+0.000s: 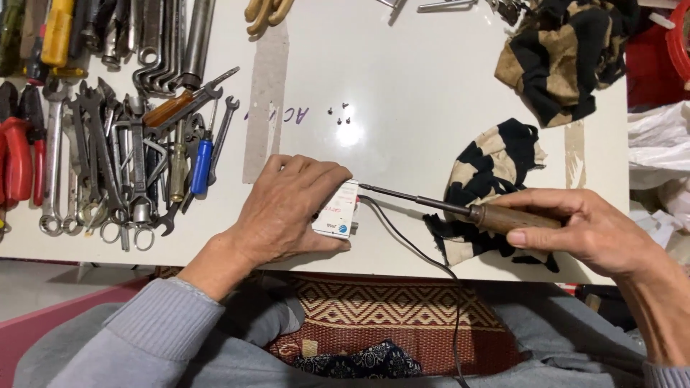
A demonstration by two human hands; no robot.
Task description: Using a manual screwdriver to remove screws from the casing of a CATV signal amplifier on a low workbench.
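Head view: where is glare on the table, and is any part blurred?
Head view: a bright glare spot lies on the white table beside the small screws; hands, screwdriver and tools look sharp; soft shadows fall under the left hand.

— Where do we look from? 
— We have a single view, worn on the head, facing almost straight down onto the white table (424, 86), whose near edge runs across the lower part of the frame. 
— How near are we? 
— Close: the left hand (287, 212) and right hand (582, 230) fill the middle, and our grey sleeves (154, 327) and lap sit at the bottom. 
— And the edges? 
— The row of wrenches (108, 165) is cut off at the left, the patterned cloth (560, 57) at the top right.
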